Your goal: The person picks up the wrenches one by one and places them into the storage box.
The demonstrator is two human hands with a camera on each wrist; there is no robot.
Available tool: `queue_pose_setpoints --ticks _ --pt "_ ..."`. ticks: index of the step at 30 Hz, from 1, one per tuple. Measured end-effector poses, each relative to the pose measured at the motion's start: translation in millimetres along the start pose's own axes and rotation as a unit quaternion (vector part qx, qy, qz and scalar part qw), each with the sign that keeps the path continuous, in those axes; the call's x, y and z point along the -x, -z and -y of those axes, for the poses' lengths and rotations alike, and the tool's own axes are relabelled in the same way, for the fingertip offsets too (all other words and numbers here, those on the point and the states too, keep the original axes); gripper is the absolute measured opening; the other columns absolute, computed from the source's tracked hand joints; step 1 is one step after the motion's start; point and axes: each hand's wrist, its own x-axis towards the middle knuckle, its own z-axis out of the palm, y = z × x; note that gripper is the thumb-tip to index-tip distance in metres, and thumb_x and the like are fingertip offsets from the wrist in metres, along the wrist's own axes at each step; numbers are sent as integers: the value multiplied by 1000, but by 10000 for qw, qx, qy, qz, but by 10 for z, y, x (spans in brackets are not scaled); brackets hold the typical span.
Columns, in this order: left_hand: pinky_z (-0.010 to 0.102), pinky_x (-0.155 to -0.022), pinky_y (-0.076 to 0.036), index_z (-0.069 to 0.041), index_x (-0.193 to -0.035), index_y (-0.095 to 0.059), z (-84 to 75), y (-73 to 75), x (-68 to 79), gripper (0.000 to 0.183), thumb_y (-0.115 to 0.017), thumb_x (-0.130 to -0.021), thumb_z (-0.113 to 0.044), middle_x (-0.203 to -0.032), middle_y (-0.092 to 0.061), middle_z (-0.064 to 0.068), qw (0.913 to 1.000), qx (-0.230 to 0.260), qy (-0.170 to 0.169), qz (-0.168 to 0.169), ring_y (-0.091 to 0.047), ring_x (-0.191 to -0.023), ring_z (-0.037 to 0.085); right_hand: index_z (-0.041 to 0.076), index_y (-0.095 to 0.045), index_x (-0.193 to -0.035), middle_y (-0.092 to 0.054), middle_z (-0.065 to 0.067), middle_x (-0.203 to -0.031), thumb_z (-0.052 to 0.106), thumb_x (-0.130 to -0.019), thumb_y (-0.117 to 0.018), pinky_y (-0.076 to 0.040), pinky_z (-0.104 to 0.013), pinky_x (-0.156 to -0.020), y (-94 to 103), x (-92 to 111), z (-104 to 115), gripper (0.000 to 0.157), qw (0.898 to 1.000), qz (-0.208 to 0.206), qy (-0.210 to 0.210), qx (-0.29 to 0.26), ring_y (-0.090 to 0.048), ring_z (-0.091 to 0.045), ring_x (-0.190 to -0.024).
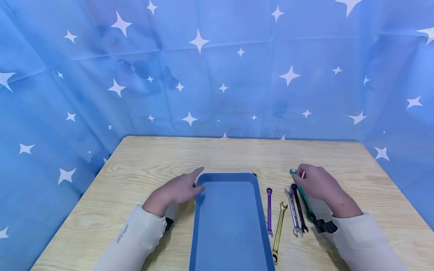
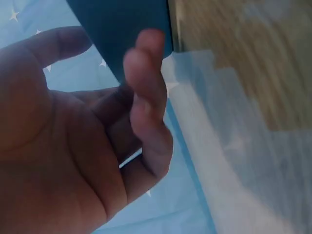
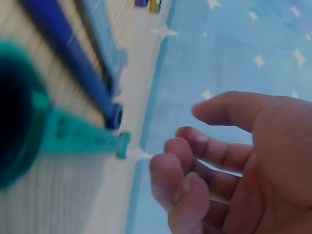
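My left hand [image 1: 178,187] grips the far left corner of a blue tray [image 1: 230,218], thumb over the rim and index finger stretched past the corner. In the left wrist view, the other fingers curl beside the tray [image 2: 117,34]. My right hand [image 1: 317,182] hovers over the open end of a green combination wrench [image 1: 305,201], fingers loosely bent. The right wrist view shows a gap between its fingertips and the green wrench [image 3: 78,134]. Left of it lie a dark purple wrench [image 1: 298,207] and a silver wrench [image 1: 293,212].
Between the silver wrench and the tray lie a gold wrench [image 1: 278,233] and a purple wrench [image 1: 269,210]. Another metal end [image 1: 255,174] peeks out at the tray's far right corner. A blue star-patterned cloth [image 1: 217,75] hangs behind the wooden table [image 1: 162,154].
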Motion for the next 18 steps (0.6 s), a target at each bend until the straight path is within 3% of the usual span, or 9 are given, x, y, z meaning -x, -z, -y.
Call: queue_pose_setpoints --ticks 3,10,18 --pt "31 -50 -39 -19 -162 -15 1 -15 0 66 -47 -105 -26 -55 -49 0 9990 371 -122 206 -40 -45 15 4 -58 -93 -39 4 -49 23 -103 -50 -40 -31 -47 -1 -22 -117 22 9991 387 -134 -109 -40 -13 -42" --pt "33 -56 -44 -20 -162 -14 69 -49 -51 61 -38 -106 -15 -61 -61 10 9977 585 -108 314 -55 -51 23 5 -55 -90 -42 2 -46 23 -102 -52 -44 -33 -51 -60 -35 -260 22 9953 918 -235 -207 -45 -15 -39" --pt "35 -49 -50 -17 -161 -16 122 -32 -146 59 -39 -107 -17 -61 -64 11 9968 786 -77 -130 -63 -52 25 5 -54 -89 -41 3 -48 24 -101 -54 -45 -34 -47 -83 -33 -336 23 9918 1156 -408 -355 -44 -14 -40"
